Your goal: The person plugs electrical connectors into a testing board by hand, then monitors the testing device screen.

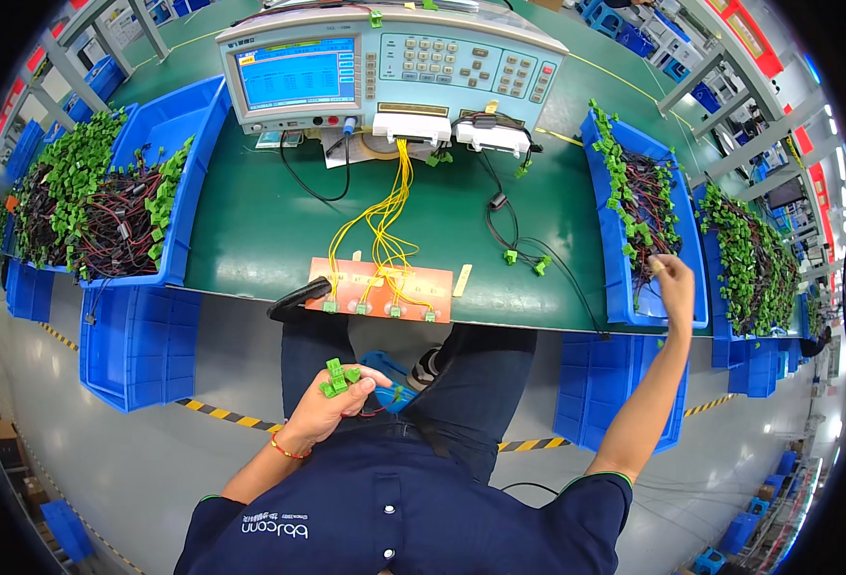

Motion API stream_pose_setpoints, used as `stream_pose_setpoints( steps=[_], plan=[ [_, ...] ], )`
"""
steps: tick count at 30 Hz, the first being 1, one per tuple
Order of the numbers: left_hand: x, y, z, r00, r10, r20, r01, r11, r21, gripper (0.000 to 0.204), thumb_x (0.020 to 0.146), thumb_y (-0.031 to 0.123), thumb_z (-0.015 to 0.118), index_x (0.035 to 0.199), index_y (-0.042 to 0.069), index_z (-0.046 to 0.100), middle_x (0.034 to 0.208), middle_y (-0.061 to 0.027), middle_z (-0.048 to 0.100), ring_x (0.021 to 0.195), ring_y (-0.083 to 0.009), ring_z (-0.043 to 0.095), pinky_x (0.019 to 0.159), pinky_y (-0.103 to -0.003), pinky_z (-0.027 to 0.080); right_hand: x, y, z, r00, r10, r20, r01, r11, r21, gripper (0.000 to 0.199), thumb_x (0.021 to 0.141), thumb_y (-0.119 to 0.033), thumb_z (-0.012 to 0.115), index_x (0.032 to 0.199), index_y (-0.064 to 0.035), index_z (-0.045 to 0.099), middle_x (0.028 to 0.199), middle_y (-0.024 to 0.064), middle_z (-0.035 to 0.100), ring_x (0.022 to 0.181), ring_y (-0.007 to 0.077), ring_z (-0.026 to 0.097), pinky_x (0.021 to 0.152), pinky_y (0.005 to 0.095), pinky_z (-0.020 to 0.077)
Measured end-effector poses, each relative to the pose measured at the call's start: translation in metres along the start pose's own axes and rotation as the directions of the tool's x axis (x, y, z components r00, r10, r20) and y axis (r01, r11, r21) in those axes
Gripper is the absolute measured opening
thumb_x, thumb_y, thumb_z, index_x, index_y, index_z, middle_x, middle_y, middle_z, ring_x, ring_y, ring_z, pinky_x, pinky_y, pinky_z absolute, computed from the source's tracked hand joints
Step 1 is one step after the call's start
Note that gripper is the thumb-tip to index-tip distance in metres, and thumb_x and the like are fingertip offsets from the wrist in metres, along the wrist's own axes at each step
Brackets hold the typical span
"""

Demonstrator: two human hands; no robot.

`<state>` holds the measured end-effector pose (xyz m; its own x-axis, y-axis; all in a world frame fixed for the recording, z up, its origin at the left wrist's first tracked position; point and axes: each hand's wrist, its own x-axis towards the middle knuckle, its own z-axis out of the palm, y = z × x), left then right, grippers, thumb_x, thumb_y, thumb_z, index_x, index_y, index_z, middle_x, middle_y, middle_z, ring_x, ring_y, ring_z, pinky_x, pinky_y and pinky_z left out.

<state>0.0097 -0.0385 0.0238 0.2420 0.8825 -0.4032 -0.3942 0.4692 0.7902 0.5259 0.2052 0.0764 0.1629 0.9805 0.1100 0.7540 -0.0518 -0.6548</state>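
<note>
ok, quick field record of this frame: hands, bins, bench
left hand: left hand at the lap, gripping green connectors with red and black wires
right hand: right hand reaching into the right blue bin of wire harnesses; grip not clear
left bin: blue bin heaped with similar harnesses
bench: green mat, orange fixture board with yellow wires running to the tester
</note>
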Motion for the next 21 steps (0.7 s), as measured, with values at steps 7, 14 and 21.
stream_pose_setpoints(
  steps=[7, 14, 21],
  plan=[
    [0.005, -0.003, -0.008, 1.000, 0.025, 0.001, -0.025, 1.000, 0.010, 0.028, 0.099, 0.022, 0.056, 0.103, -0.003, 0.067, 0.061, 0.0066, 0.041, 0.054, -0.0030, 0.032, 0.050, -0.022, 0.025, -0.045, -0.078, -0.044, 0.793, -0.117, -0.597, 0.281, 0.941, 0.189, 0.019, 0.098, -0.012, 0.056, 0.107, 0.0006, 0.067, 0.094, -0.0010, 0.063, 0.076, 0.0038, 0.051, 0.066, 0.0179, 0.0400],
    [0.010, -0.002, 0.004, 0.995, 0.096, -0.008, -0.096, 0.995, -0.003, 0.033, 0.102, 0.025, 0.050, 0.105, -0.003, 0.067, 0.060, 0.0047, 0.042, 0.056, -0.0039, 0.036, 0.052, -0.021, 0.029, -0.079, -0.108, -0.020, 0.778, -0.218, -0.590, 0.259, 0.966, -0.016, 0.016, 0.099, -0.013, 0.055, 0.103, 0.0005, 0.064, 0.091, 0.0018, 0.062, 0.070, 0.0065, 0.051, 0.062, 0.0203, 0.0420],
    [0.009, 0.003, 0.015, 0.956, 0.292, 0.020, -0.293, 0.954, 0.069, 0.037, 0.105, 0.026, 0.044, 0.119, -0.003, 0.062, 0.077, 0.0003, 0.048, 0.061, -0.0053, 0.044, 0.055, -0.021, 0.038, -0.170, -0.175, 0.062, 0.402, -0.597, -0.694, 0.718, 0.676, -0.165, 0.021, 0.098, -0.014, 0.040, 0.086, 0.0006, 0.048, 0.114, 0.0216, 0.053, 0.109, 0.0270, 0.054, 0.095, 0.0415, 0.0457]
  ],
)
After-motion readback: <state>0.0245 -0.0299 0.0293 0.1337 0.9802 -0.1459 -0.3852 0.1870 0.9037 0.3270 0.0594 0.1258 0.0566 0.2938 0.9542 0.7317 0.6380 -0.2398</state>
